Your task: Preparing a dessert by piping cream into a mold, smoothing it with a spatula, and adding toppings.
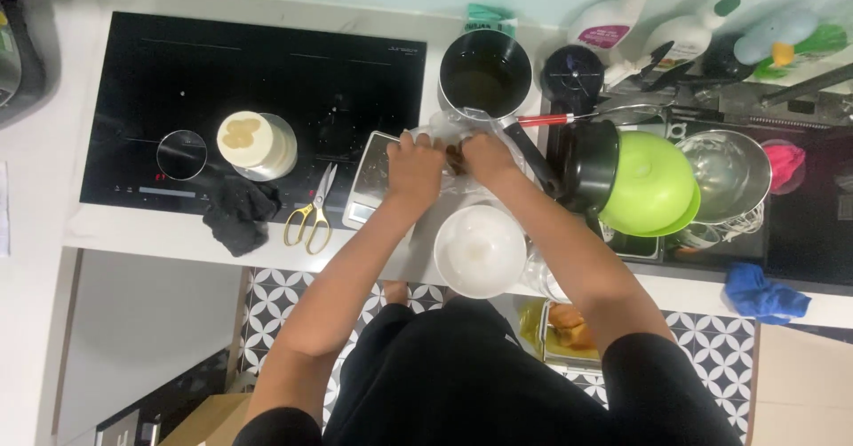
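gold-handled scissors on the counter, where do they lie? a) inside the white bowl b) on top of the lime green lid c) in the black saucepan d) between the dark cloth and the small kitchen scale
d: the gold-handled scissors lie flat on the counter, with the crumpled dark cloth on one side and the small kitchen scale on the other.

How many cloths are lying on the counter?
2. A black cloth lies at the cooktop's front edge beside the scissors; a blue cloth lies at the counter's right front. Others may be hidden.
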